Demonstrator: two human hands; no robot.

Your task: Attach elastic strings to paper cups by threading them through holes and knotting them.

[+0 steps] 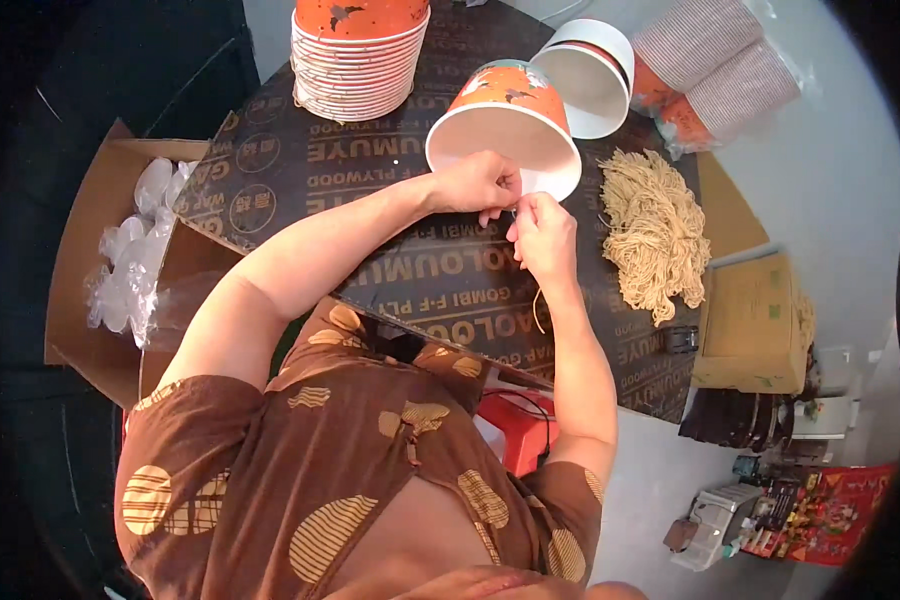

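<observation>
Orange paper bucket [510, 120] lies tipped on the dark desk [370, 170]. Your left hand [480, 183] pinches its white rim. Your right hand [542, 235] pinches a thin tan string [537, 308], just beside the rim, near the string pile [655, 230].

You've got an open brown carton [90, 270] on your left, a closed one [750, 325] on your right.

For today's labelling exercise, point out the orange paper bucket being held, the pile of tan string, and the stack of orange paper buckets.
Orange paper bucket [510, 90]: head view, on its printed outer wall.
Pile of tan string [655, 230]: head view, middle of the heap.
Stack of orange paper buckets [358, 75]: head view, on the white stacked rims.
</observation>
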